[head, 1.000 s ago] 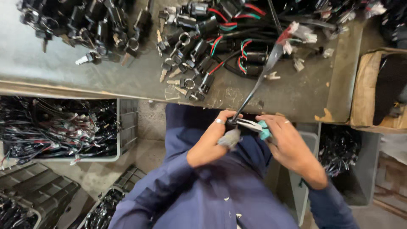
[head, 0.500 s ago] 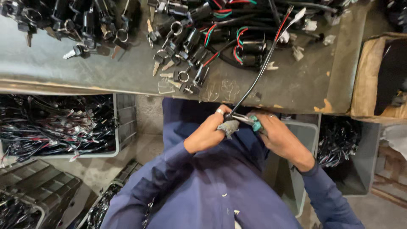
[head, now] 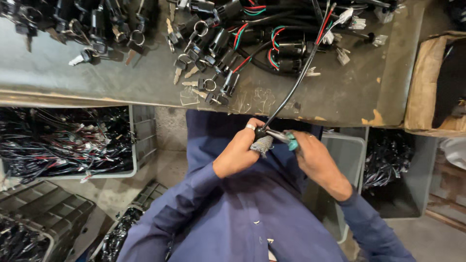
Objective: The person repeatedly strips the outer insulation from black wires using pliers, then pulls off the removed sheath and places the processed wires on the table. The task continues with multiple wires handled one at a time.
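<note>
The black sheathed cable [head: 286, 94] with red and green wires and a white plug at its far end is the thing in hand, and everything here turns on how it lies. Its long axis runs on a slant: from the pinch just below the desk's near edge, it rises up and to the right across the worn grey metal desk [head: 121, 82], ending among the heap of black key switches and coloured wire looms [head: 252, 43]. So the free length leads away from me, and only the near end is held.

I see the left hand [head: 238, 153] closed round that near end, its grip tight on the cable where a scrap of grey woven sleeve [head: 263, 144] shows under the fingers. The right hand [head: 315, 160] is shut on a small pair of pliers with teal handles [head: 286, 139], whose metal nose points left, toward the left hand's pinch, and meets the cable end there. The tool lies nearly level and crosses the slanting cable at an angle. Both hands sit just beside each other, the left one on the cable itself, the right touching it only through the tool.

Grey plastic bins [head: 73, 140] full of black wiring stand below the desk at left, a brown cardboard box [head: 427, 82] at right. Loose keys [head: 187, 73] lie on the desk, well apart from the hands.
</note>
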